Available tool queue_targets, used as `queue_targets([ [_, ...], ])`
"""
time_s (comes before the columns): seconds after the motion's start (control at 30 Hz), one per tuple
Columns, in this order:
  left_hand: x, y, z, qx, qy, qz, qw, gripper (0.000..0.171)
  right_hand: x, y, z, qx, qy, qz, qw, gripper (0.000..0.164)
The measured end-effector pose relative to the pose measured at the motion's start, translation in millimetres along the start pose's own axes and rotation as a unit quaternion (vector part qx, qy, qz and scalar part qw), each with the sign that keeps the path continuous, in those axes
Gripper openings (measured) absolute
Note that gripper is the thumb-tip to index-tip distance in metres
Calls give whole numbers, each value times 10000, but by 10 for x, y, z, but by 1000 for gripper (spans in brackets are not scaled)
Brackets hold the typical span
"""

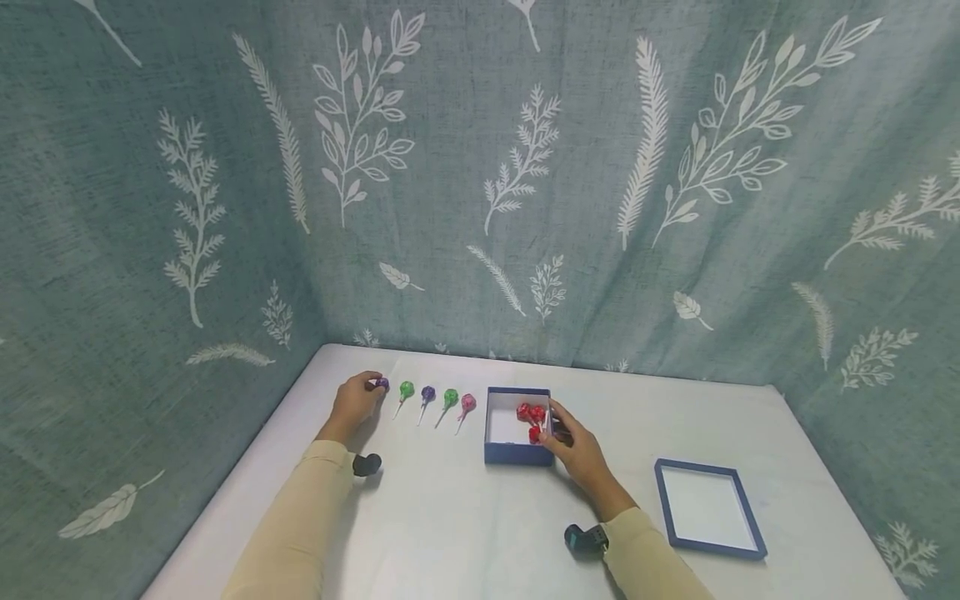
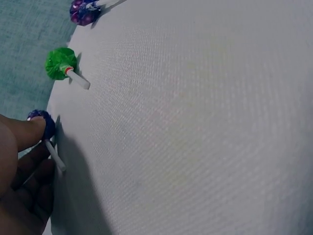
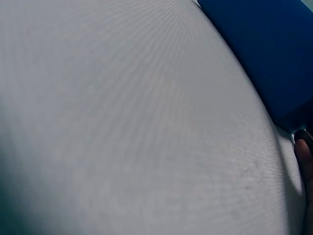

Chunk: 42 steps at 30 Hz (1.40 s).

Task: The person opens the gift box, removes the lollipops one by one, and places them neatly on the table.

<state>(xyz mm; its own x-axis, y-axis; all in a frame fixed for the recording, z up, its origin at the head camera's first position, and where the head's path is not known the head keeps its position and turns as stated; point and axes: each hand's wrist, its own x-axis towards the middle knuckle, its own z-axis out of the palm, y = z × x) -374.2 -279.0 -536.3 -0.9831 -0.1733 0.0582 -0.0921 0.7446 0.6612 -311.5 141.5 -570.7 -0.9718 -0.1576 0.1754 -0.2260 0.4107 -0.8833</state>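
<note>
My left hand (image 1: 356, 403) pinches a purple-wrapped lollipop (image 2: 49, 126) by its head at the left end of a row; its white stick points down toward the table. Beside it lie a green lollipop (image 1: 407, 389), a purple one (image 1: 427, 392), another green one (image 1: 450, 397) and a pink one (image 1: 468, 402). My right hand (image 1: 582, 452) grips the right side of an open blue box (image 1: 517, 454), thumb over the near right corner. Inside the box, on its right side, are red lollipops (image 1: 523, 411). In the right wrist view, only a fingertip (image 3: 303, 149) shows beside the box's blue wall.
The blue-rimmed lid (image 1: 708, 508) lies with its white inside up on the right of the white table (image 1: 442, 525). A green curtain (image 1: 465, 183) with white leaf patterns hangs behind and along the sides of the table.
</note>
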Motion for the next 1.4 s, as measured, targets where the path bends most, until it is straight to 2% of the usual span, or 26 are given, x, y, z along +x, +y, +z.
queue_targets([
  [0.3,-8,30,-47,156,205,94,9996,40,49,-78,-29,-108,21,-156,9998,65],
  [0.63,-75,84,-68,120,219,76,9997,41,41,-80,-41,-93,33,-99,9999,66],
  [0.83,-117,173,-86,631,182,180,9977,34,22,-44,-31,-155,74,-121,9998,66],
  [0.97,-146,129,-64,1078,-47,13,9942,29,4,-25,-22,-199,90,-55,9997,66],
  [1.07,-179,89,-40,1327,-159,-221,9908,32,-9,-22,-12,-262,91,-31,9996,66],
  [1.23,-208,113,-43,1340,-77,-351,9903,47,-29,-29,-1,-178,53,6,9998,66],
  [1.4,-194,180,-89,1501,49,-279,9883,29,-22,-36,6,-128,67,-63,9999,66],
])
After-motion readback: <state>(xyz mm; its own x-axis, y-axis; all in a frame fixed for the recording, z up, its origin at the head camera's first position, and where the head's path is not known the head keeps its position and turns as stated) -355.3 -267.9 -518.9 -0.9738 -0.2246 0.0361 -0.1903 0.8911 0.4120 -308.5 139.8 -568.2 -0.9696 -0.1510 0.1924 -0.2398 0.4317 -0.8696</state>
